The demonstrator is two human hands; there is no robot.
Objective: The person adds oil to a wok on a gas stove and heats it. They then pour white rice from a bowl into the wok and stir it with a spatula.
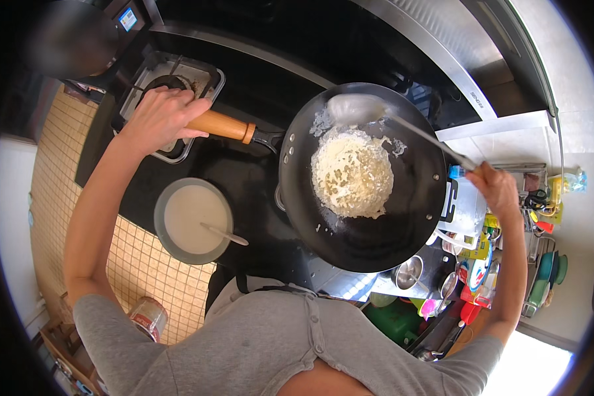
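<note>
My left hand is closed around the wooden handle of a large black wok. In the wok lies a pale, lumpy mass of food, whitish on top with wet yellowish patches. Smaller white bits stick to the pan around it. With my right hand I grip the long handle of a metal wok spatula. Its blade is blurred and sits over the far side of the wok, just beyond the food. Left of the wok stands a grey bowl of milky white liquid, a spoon leaning in it.
A gas burner is behind my left hand. Small metal bowls, a clear plastic container and several packets crowd the counter at right. The range hood slopes above the far side. A tin can stands on the tiled floor.
</note>
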